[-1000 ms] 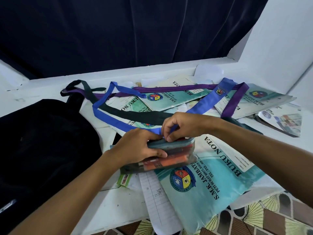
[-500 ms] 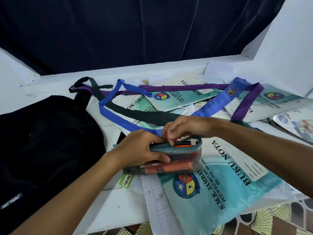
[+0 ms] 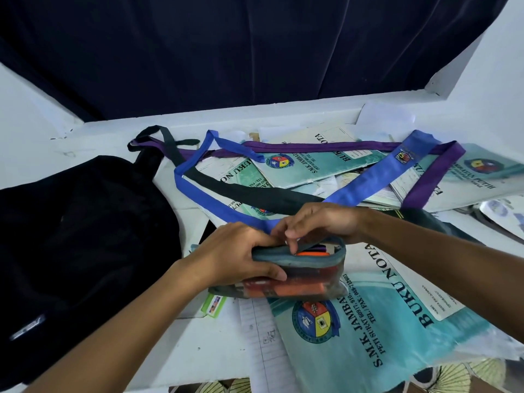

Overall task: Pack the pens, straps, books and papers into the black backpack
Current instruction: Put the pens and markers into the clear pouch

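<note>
Your left hand (image 3: 235, 256) grips the clear plastic pen pouch (image 3: 300, 275); right-hand fingers (image 3: 292, 245) pinch its open top, so tilting it could spill the pens.

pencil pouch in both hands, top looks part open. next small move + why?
Probably draw the zip shut. The left hand grips the clear pouch while the right hand pinches at its top edge, where the opening gapes and pens show. Closing it should keep them in before it goes into the black backpack.
</note>
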A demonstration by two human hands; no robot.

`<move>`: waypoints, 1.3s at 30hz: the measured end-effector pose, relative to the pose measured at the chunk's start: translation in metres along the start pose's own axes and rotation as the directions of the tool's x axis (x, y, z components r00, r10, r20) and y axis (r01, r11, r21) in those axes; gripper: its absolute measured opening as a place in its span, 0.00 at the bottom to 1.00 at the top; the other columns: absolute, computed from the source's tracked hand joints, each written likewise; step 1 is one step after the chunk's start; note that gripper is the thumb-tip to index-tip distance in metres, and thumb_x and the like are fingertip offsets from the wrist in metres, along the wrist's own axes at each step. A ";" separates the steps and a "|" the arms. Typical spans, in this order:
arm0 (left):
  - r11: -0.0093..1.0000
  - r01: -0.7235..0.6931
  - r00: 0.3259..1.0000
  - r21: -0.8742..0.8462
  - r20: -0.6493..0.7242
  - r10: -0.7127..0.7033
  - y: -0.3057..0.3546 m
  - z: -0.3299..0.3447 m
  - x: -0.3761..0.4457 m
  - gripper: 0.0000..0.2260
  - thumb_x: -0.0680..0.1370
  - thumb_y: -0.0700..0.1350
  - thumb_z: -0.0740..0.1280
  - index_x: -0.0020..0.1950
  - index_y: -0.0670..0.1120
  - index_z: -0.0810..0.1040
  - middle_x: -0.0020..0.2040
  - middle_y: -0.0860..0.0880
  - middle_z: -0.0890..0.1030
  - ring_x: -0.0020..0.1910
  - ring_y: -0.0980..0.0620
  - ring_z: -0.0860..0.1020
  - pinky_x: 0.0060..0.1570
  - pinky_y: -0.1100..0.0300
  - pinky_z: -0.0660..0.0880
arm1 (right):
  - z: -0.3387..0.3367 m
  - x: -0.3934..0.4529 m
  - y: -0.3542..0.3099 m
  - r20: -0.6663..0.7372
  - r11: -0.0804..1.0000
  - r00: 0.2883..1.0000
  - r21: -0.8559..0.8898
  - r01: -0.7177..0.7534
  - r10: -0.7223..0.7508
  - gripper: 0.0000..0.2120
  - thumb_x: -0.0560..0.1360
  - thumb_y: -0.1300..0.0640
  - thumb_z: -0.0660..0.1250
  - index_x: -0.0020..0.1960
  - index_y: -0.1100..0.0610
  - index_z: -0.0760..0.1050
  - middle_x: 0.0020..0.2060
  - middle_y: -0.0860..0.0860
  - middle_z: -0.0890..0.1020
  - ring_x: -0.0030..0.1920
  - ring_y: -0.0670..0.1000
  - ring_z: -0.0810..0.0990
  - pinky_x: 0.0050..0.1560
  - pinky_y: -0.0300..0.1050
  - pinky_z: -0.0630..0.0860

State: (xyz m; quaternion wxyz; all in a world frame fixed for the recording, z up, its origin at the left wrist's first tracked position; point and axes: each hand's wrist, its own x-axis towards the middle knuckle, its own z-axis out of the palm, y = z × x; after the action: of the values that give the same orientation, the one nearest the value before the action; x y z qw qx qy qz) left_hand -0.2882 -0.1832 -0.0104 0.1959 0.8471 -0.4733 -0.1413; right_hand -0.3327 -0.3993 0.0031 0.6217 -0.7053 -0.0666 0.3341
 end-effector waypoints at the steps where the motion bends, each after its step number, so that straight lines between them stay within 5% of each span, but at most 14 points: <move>1: 1.000 -0.004 1.000 -0.010 -0.008 0.004 0.000 0.000 0.000 0.31 0.65 0.77 0.60 0.62 0.64 0.76 0.42 0.54 0.83 0.40 0.54 0.78 0.44 0.52 0.74 | 0.000 0.000 0.001 -0.007 1.000 1.000 -0.004 0.002 -0.002 0.11 0.71 0.55 0.66 0.33 0.58 0.82 0.51 0.47 0.83 0.49 0.43 0.81 0.55 0.42 0.74; 7: 1.000 -0.024 0.999 0.006 -0.023 0.024 0.002 0.000 -0.001 0.30 0.66 0.75 0.60 0.62 0.63 0.76 0.43 0.55 0.83 0.40 0.54 0.76 0.43 0.53 0.73 | 0.003 -0.001 -0.002 -0.043 0.999 0.999 -0.034 0.009 -0.010 0.14 0.71 0.53 0.66 0.30 0.58 0.81 0.51 0.52 0.81 0.46 0.41 0.81 0.48 0.37 0.73; 13: 0.997 -0.074 0.996 0.018 -0.051 0.075 0.001 0.002 -0.004 0.32 0.67 0.78 0.55 0.62 0.61 0.76 0.43 0.55 0.83 0.40 0.55 0.77 0.41 0.50 0.74 | 0.003 -0.004 -0.001 -0.031 0.998 0.999 -0.066 0.010 -0.012 0.15 0.72 0.51 0.66 0.31 0.58 0.83 0.53 0.54 0.81 0.53 0.49 0.79 0.58 0.45 0.71; 18: 0.996 -0.088 0.994 0.012 -0.072 0.088 0.000 0.004 -0.005 0.33 0.67 0.78 0.55 0.63 0.61 0.76 0.45 0.56 0.83 0.41 0.56 0.78 0.41 0.50 0.75 | 0.007 -0.006 -0.003 -0.048 0.995 0.998 -0.089 0.036 -0.040 0.16 0.68 0.45 0.69 0.32 0.56 0.83 0.53 0.64 0.78 0.51 0.52 0.77 0.57 0.45 0.70; 24: 0.996 -0.091 0.994 0.015 -0.064 0.092 0.000 0.005 -0.006 0.33 0.67 0.79 0.54 0.68 0.67 0.61 0.47 0.56 0.83 0.43 0.55 0.78 0.43 0.50 0.75 | 0.002 -0.009 0.000 -0.005 0.997 0.999 -0.074 0.035 -0.035 0.11 0.71 0.54 0.68 0.37 0.61 0.83 0.51 0.56 0.80 0.50 0.45 0.80 0.55 0.43 0.72; 26: 0.997 -0.075 0.995 0.023 -0.066 0.077 -0.002 0.005 -0.006 0.34 0.66 0.79 0.54 0.68 0.67 0.59 0.46 0.55 0.83 0.43 0.54 0.79 0.43 0.50 0.75 | -0.003 -0.014 0.004 0.019 0.997 0.998 -0.045 0.055 -0.054 0.06 0.69 0.57 0.71 0.42 0.59 0.84 0.55 0.55 0.81 0.54 0.50 0.80 0.57 0.46 0.73; 29: 0.999 -0.028 0.997 0.015 -0.077 0.029 -0.006 0.004 -0.006 0.34 0.65 0.79 0.58 0.67 0.67 0.66 0.45 0.55 0.83 0.42 0.55 0.78 0.43 0.52 0.75 | -0.010 -0.027 0.010 0.034 0.995 0.995 -0.022 0.093 -0.092 0.29 0.61 0.50 0.81 0.58 0.56 0.77 0.59 0.56 0.79 0.60 0.55 0.77 0.58 0.46 0.74; 34: 0.997 0.070 0.994 -0.017 -0.081 -0.071 -0.008 0.002 -0.001 0.27 0.61 0.78 0.60 0.59 0.74 0.68 0.39 0.58 0.82 0.37 0.59 0.75 0.42 0.59 0.72 | 0.004 -0.037 0.037 -0.187 0.989 0.973 -0.093 0.117 -0.133 0.42 0.55 0.55 0.82 0.66 0.50 0.71 0.60 0.53 0.80 0.60 0.53 0.80 0.58 0.43 0.77; 39: 0.993 0.103 0.992 -0.051 -0.072 -0.106 -0.007 -0.001 0.002 0.30 0.60 0.79 0.61 0.59 0.70 0.73 0.40 0.60 0.83 0.40 0.59 0.77 0.45 0.56 0.75 | 0.019 -0.034 0.051 -0.480 0.927 0.805 -0.053 0.371 -0.349 0.29 0.62 0.53 0.77 0.62 0.52 0.76 0.56 0.54 0.83 0.56 0.52 0.80 0.55 0.45 0.77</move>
State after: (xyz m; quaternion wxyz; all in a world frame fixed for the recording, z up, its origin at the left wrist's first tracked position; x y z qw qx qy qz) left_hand -0.2817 -0.1812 -0.0134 0.2257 0.8706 -0.4171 -0.1308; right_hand -0.3857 -0.4119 -0.0310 0.6857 -0.7266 -0.0354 0.0259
